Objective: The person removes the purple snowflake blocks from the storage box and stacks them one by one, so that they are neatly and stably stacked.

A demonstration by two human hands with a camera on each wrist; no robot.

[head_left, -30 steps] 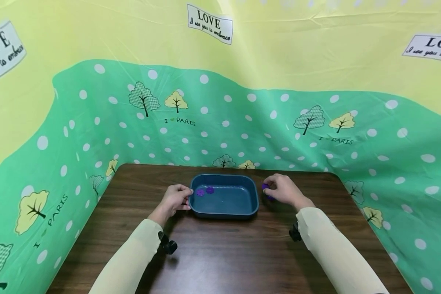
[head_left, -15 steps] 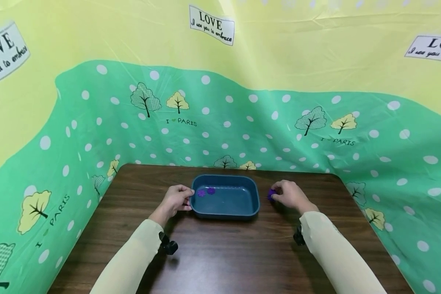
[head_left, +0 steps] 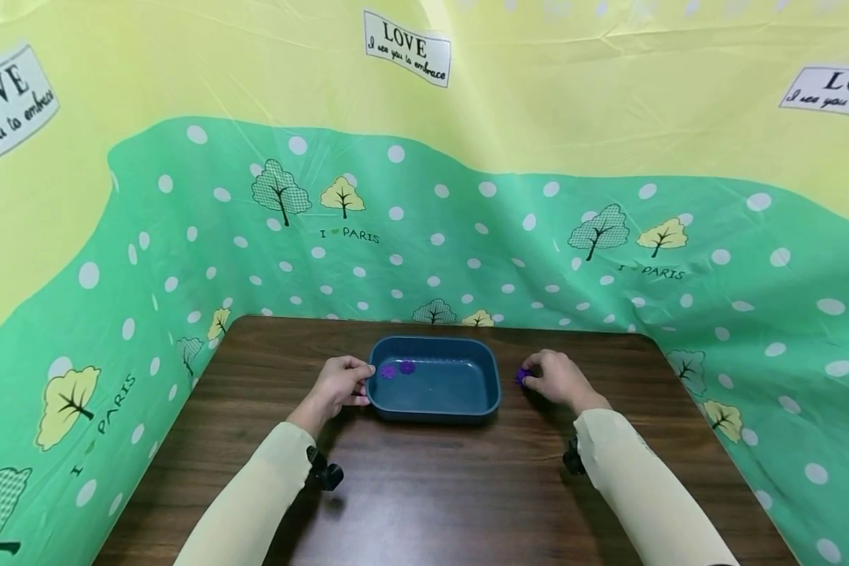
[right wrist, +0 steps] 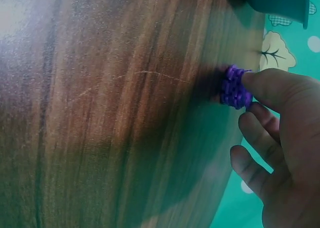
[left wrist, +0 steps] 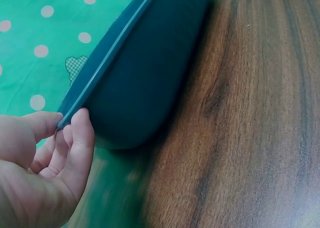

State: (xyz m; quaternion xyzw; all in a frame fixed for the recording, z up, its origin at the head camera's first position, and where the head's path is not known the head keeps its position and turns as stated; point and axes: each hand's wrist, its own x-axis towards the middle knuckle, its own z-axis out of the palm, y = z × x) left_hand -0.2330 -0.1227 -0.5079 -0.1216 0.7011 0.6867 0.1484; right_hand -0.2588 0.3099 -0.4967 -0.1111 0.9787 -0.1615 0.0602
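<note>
A dark blue rectangular tray [head_left: 435,409] stands on the table with two small purple flower-shaped pieces [head_left: 388,372] lying inside at its left. My left hand [head_left: 338,384] pinches the tray's left rim; in the left wrist view thumb and forefinger meet at the rim [left wrist: 107,62]. To the right of the tray, my right hand [head_left: 557,379] holds a small stack of purple flower-shaped pieces [right wrist: 235,87] between thumb and fingers. This stack is at the tabletop, apart from the tray. The fingers partly hide it in the head view.
The brown wood-grain table [head_left: 431,487] ends at the back against a green and yellow printed cloth [head_left: 467,220], which also hangs along both sides. Black wrist devices [head_left: 323,470] sit under both sleeves.
My right hand has moved a little right and toward me, away from the tray, and the purple pieces are now gathered at its fingertips. The left hand keeps its grip on the rim.
</note>
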